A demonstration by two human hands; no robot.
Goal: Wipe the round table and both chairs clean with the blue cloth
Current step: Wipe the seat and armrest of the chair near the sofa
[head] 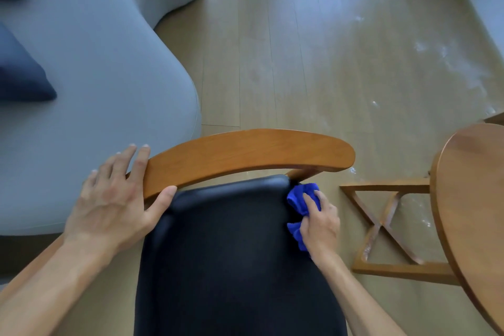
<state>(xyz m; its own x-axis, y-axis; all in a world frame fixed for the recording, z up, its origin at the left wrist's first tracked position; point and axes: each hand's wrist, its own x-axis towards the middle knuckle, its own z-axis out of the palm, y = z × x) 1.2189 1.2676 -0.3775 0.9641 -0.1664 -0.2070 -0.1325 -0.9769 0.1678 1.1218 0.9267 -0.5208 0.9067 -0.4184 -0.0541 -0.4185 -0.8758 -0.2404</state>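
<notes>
On the wooden floor (313, 63) beside a grey sofa (95, 76) stands the chair (240, 267), dark padded seat, curved wooden backrest (245, 153); the round counter (474, 199) sits at right, brown and glossy; the left hand (114, 199) grips the backrest end, thumb in front and fingers behind, steadying a frame that looks rigid; the right hand (321, 224) clutches the blue cloth (300, 199), bunched against the seat's right rear corner; soft and light, probably best held wadded.
</notes>
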